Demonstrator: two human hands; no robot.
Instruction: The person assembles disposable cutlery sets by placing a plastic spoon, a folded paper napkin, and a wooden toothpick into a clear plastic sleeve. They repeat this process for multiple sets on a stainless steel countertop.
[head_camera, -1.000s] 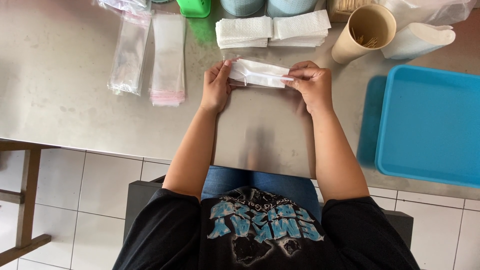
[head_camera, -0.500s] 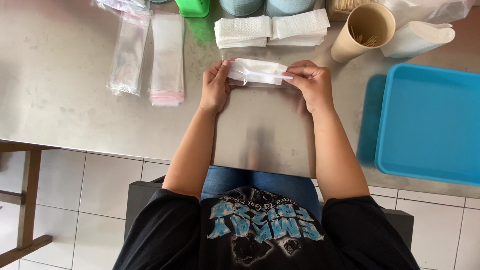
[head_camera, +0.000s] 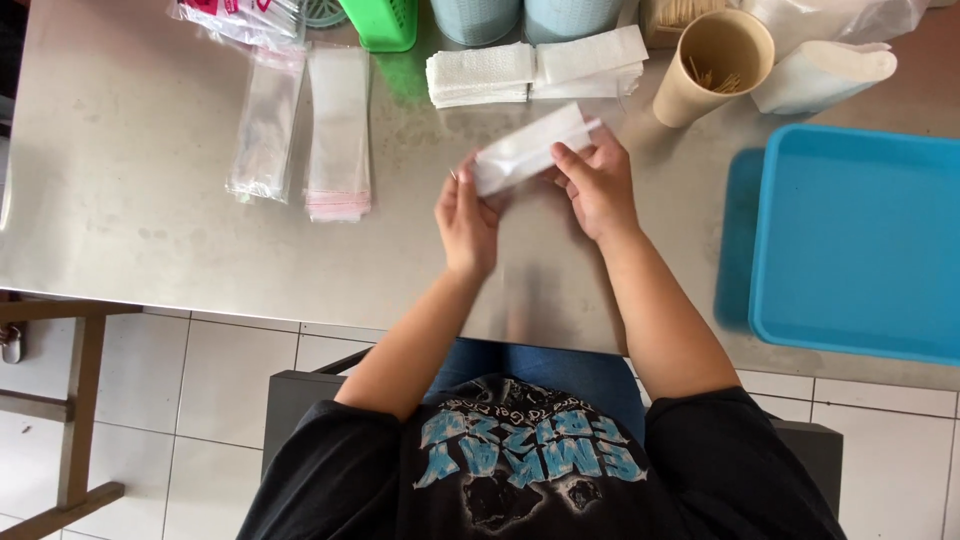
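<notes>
One head-worn camera, looking straight down.
It sits close above the steel table, whose far edge lies at twelve o'clock.

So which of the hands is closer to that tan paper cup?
The right hand: it sits just below and left of the tan paper cup. The left hand lies farther left, past the white packet both hold.

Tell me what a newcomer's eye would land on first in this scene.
First, the two hands at the middle of the steel table: the left hand and right hand hold a slim white packet in a clear sleeve between them, tilted up to the right. Next, the bright blue tray at the right edge. Behind the hands lie stacked white napkins and a tan cup of toothpicks.
</notes>
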